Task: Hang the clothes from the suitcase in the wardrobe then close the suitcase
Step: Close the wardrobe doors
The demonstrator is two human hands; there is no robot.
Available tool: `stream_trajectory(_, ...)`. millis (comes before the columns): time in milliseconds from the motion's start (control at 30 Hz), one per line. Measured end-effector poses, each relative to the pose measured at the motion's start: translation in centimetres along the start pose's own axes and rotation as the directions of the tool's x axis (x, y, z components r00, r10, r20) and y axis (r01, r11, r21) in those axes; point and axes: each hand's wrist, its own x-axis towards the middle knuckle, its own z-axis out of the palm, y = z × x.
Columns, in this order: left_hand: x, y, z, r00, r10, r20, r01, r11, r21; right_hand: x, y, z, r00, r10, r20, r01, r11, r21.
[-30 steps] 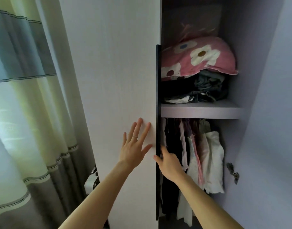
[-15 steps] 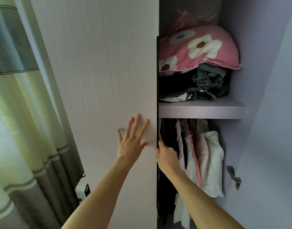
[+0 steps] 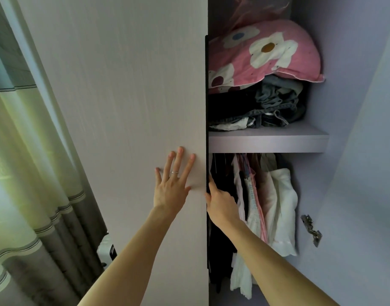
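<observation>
Pressing my left hand (image 3: 170,188) flat, fingers spread, on the wardrobe door (image 3: 123,107); my right hand (image 3: 220,204) hooks round its edge, fingers hidden. Clothes (image 3: 266,206) hang just inside beneath the shelf (image 3: 266,142).

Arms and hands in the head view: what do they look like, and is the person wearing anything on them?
Two bare human arms reach in from the bottom of the picture, with no sleeves, gloves, watch or bracelet in view. The left hand wears a thin silver-coloured ring on one finger. The right hand shows no jewellery, though its fingers are partly hidden.
</observation>
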Motion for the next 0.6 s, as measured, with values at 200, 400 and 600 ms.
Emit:
stream_trajectory(200,-3.5,2.8,-5.1,0.958,0.019,0.286,0.072,0.950,-0.304,-6.6,-0.4,-4.0,1.000,0.010,0.030,-0.007,0.996,-0.091)
stream_trajectory(400,-11.6,6.4,-7.6,0.912,0.170,0.375,-0.014,0.923,-0.386,-18.6,2.1,-8.1,0.997,0.037,-0.064,-0.044,0.992,-0.115)
stream_trajectory(600,-17.6,12.7,-8.7,0.846,0.311,0.434,-0.062,0.865,-0.498,-29.1,4.3,-14.1,0.991,0.119,-0.061,-0.128,0.975,-0.183)
